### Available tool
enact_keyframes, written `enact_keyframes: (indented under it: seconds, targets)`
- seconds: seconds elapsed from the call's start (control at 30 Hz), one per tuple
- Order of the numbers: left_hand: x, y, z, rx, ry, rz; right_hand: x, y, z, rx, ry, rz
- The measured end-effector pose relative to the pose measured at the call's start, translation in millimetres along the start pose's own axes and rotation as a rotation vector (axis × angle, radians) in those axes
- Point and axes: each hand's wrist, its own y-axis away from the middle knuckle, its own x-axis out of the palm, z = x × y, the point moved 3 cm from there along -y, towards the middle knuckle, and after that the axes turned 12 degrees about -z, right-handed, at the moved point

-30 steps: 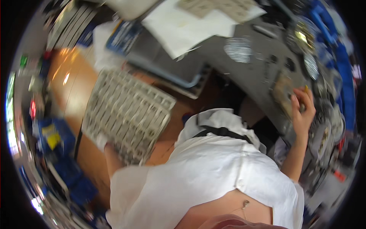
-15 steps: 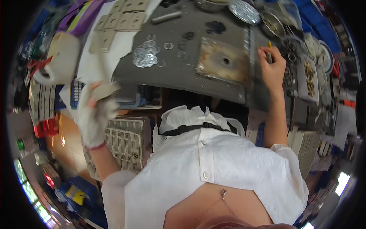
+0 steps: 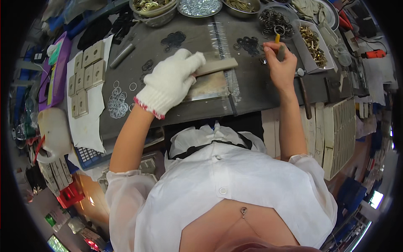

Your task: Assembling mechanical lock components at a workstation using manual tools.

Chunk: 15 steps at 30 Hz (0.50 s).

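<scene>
My left hand (image 3: 171, 79), in a white knitted glove with a red cuff edge, grips a flat grey-beige block (image 3: 223, 66). The block is held over a worn metal plate (image 3: 208, 89), which the glove partly hides. Bare, my right hand (image 3: 282, 69) is closed around a short dark grey rod-like piece (image 3: 281, 52). A yellow tip (image 3: 277, 38) sticks up from the same fingers; whether both are one tool I cannot tell. Black rings (image 3: 248, 45) lie left of this hand. Silver rings (image 3: 118, 103) are piled left of the glove.
Similar blocks (image 3: 88, 74) lie on white paper at the left. Beyond the plate are black rings (image 3: 173, 40), a metal cylinder (image 3: 122, 56) and a dish of silver parts (image 3: 199, 8). A box of brass pieces (image 3: 311, 46) and a hammer (image 3: 305, 93) sit at the right.
My left hand has brought the block from beside the table's left edge up and right, over the plate. The view has turned rightward; my right hand still grips its piece.
</scene>
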Motion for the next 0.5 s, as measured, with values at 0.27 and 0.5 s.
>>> enact_keyframes:
  seconds: [0.27,0.5]
  targets:
    - [7,8,1,0.231,0.042,-0.176,52,-21,-12,-0.252,0.6,0.469]
    - [8,35,20,-0.044,0.168,-0.432,69,-22,-11,-0.561,0.715,0.595]
